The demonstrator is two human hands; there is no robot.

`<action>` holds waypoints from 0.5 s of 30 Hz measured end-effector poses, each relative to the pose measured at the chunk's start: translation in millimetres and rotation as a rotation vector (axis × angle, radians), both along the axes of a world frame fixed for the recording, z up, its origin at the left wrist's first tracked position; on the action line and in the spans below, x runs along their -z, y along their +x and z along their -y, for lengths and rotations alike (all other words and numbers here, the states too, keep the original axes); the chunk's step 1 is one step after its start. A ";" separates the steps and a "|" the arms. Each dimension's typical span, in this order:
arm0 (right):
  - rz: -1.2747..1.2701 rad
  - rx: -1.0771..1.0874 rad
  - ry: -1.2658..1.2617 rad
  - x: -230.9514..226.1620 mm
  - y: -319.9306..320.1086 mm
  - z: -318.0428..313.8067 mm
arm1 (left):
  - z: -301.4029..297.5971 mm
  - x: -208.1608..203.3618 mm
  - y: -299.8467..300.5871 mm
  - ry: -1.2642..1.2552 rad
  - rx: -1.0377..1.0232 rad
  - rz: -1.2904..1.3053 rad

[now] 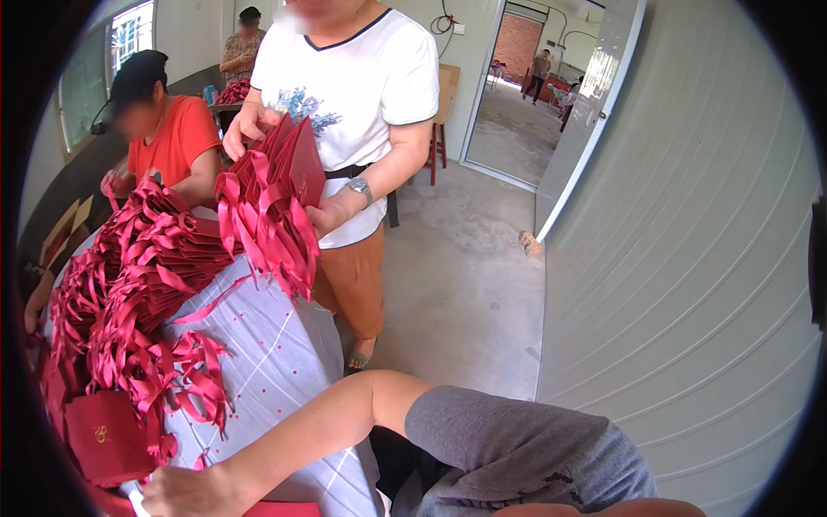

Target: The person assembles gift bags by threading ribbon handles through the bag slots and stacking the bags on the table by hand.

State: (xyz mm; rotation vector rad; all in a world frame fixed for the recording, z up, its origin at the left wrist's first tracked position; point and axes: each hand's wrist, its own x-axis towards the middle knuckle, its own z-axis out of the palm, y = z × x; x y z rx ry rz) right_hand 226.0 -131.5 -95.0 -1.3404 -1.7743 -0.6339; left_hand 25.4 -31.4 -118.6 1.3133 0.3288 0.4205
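Observation:
My right arm, in a grey sleeve, reaches across to the lower left. My right hand (188,493) is closed at the table's near edge, with a small white thing (138,501) at its fingertips, too little of it showing to name. Just beyond the hand lies a dark red paper bag (105,438) with a gold emblem. A flat red piece (282,509) shows beside my wrist at the lower edge. A long heap of red bags with ribbon handles (142,276) covers the table's left side. My left hand is out of view.
A standing person in a white shirt holds a bundle of red ribbon-handled bags (274,194) over the patterned grey tablecloth (267,362). Another in orange (177,142) works across the heap. A third person (243,47) stands behind. An open door (594,112) and ribbed wall (680,241) lie right.

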 end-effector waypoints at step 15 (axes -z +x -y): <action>-0.187 -0.486 -0.516 -47.0 -9.1 19.3 | 22.7 -51.0 -26.2 0.225 -0.152 -0.285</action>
